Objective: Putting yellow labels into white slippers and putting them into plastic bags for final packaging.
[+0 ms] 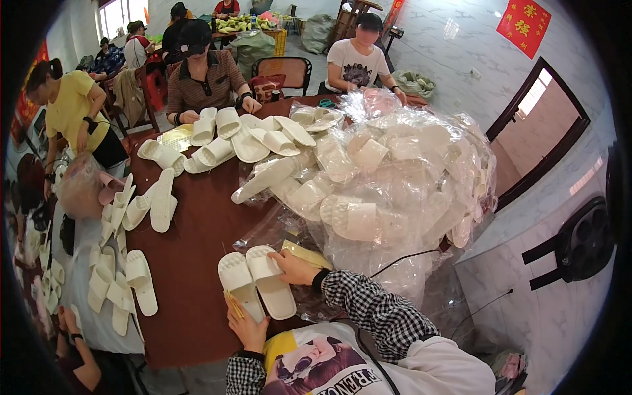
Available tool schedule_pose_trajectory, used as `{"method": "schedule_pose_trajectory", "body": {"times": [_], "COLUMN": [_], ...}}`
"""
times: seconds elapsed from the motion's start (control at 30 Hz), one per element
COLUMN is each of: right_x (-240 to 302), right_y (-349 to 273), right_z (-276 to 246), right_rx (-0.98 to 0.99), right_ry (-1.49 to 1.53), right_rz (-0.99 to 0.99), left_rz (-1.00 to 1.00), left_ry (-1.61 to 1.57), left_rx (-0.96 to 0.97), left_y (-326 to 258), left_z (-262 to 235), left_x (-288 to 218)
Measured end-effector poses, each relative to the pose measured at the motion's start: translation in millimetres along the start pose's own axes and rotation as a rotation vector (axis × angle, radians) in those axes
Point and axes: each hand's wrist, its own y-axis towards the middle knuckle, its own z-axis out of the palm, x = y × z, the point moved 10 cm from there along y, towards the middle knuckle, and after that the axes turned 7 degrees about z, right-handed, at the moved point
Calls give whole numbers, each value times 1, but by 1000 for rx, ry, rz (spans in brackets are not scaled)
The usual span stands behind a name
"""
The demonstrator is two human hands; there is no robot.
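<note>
Two cream-white slippers lie side by side on the brown table in front of me. My left hand (pixel 248 327) grips the near edge of the left slipper (pixel 237 276), with a thin yellow strip-like piece (pixel 232 303) at its fingers. I cannot tell what that piece is. On the right slipper (pixel 271 283), my right hand (pixel 296 267) closes over the outer side of the strap, its thumb and fingertips partly hidden. Just beyond the right hand lies a flat yellow stack (pixel 305 254), perhaps cards or sheets.
A large heap of slippers in clear plastic bags (pixel 401 184) covers the right of the table (pixel 191 263). Loose slippers (pixel 164 201) line its far and left sides. People sit across the table, one (pixel 204 82) in a brown top. A black cable (pixel 401 257) runs near my right arm.
</note>
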Motion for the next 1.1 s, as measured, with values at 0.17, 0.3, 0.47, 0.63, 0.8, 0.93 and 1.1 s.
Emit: {"method": "schedule_pose_trajectory", "body": {"times": [0.17, 0.3, 0.47, 0.63, 0.8, 0.93, 1.1], "right_x": [-2, 12, 30, 68, 87, 63, 28], "right_y": [3, 0, -1, -3, -4, -5, -10], "right_z": [9, 11, 25, 15, 16, 24, 21], "right_rx": [40, -70, 39, 56, 97, 255, 192], "right_ry": [56, 34, -4, 105, 246, 347, 70], "right_rz": [108, 19, -37, -85, -243, -229, -234], "left_rz": [-33, -90, -105, -279, -261, -273, -200], "left_ry": [-14, -120, -71, -111, -293, -170, -98], "left_rx": [-6, -72, -178, -254, -292, -371, -259], "left_y": [-2, -4, -5, -17, -12, -9, -10], "left_z": [-1, -10, -24, -57, -57, -79, -62], "left_x": [17, 32, 45, 69, 117, 99, 60]}}
